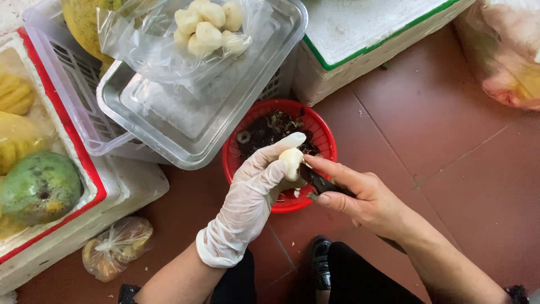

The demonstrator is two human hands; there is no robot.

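The left hand [253, 180], in a thin white glove, is closed around a small pale peeled fruit [292, 161]; the fingers wrap it from the left and the fingertips point to the upper right. The right hand [360, 194] is bare and pinches a dark knife [318, 181] between thumb and forefinger, its blade touching the lower right side of the fruit.

To do this peeling step well, I judge that the blade should stay shallow and flat against the fruit, so that only the dark skin comes off. The gloved hand should turn the fruit little by little toward the blade, and its thumb should stay away from the edge (the glove is thin and gives small protection). Both hands should stay above the red basket [323, 126], so that the scraps fall into it and not on the floor [450, 141].

The fruit sits at the centre of the frame, at the fingertips of the left hand and just left of the right hand's forefinger, directly over the lower part of the red basket, which already holds dark peelings [264, 130]. Above it, in the upper middle of the frame, a clear plastic bag [152, 45] with more peeled fruits [207, 25] lies on a metal tray [191, 124]. At the left edge stands a white box with a red rim [93, 186] with a green mango [39, 187].
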